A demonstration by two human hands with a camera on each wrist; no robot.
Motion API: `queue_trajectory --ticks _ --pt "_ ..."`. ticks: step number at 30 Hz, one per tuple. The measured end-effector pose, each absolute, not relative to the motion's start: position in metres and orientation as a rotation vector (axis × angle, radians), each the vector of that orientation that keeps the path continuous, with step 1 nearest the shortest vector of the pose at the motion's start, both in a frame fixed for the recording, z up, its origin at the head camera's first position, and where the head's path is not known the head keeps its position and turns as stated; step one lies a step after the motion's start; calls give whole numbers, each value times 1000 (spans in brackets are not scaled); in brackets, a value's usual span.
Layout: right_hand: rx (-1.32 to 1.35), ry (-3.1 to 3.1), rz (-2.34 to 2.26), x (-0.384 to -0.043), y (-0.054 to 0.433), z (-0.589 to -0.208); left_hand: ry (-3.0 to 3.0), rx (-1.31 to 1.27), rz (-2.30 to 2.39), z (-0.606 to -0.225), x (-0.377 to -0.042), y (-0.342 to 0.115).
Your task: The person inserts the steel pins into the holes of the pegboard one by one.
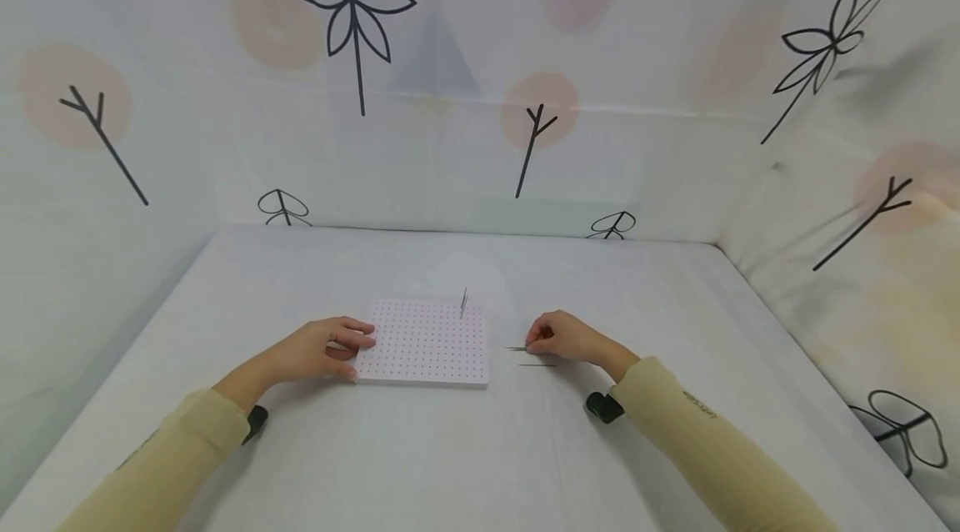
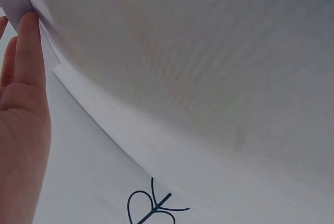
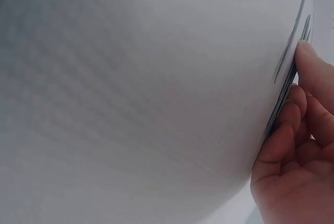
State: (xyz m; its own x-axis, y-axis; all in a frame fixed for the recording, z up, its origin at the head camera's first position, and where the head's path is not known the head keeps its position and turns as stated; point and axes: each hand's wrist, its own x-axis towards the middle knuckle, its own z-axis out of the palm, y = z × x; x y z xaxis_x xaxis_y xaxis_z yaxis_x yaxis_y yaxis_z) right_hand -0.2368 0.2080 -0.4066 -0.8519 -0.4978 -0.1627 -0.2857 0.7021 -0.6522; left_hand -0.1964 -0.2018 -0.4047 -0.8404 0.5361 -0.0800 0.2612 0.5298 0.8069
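Writing first: on my head feed, the right sleeve point(image 1: 723, 453) carries a small dark line of lettering, too small for me to read; the left sleeve point(image 1: 161, 461) has a similar faint mark, also unreadable. Main item: a perforated board point(image 1: 427, 353), squarish, pale pinkish white, rows of small dark dots in a regular grid, plain light front edge. It lies flat on the white-covered table point(image 1: 450, 465), between the two hands. Needle-thin upright rods point(image 1: 463, 303), dark, a close cluster, stand slightly tilted near its far right corner; exact count I can't tell. Left hand point(image 1: 318, 348): fingers apart and loosely extended, touching the board's left edge, thumb at the near left corner. Right hand point(image 1: 566, 338): thumb and fingertips together, pinching a thin dark rod point(image 1: 515, 348), maybe more than one, just right of the board. A loose rod point(image 1: 537, 365) lies on the table just nearer than that hand; my right wrist view shows it greyish, tapering. Behind: a cloth backdrop point(image 1: 435, 157) with black line-drawn flowers and pastel blobs.
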Motion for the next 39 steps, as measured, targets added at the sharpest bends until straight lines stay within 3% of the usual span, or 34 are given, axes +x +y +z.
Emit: queue_trajectory --ticks 17,39 --pt "-655 2616 -906 -237 211 -403 2450 676 1214 -404 -196 -202" --pt "-623 2635 -1223 -229 194 -389 2453 677 1213 -405 -196 -203"
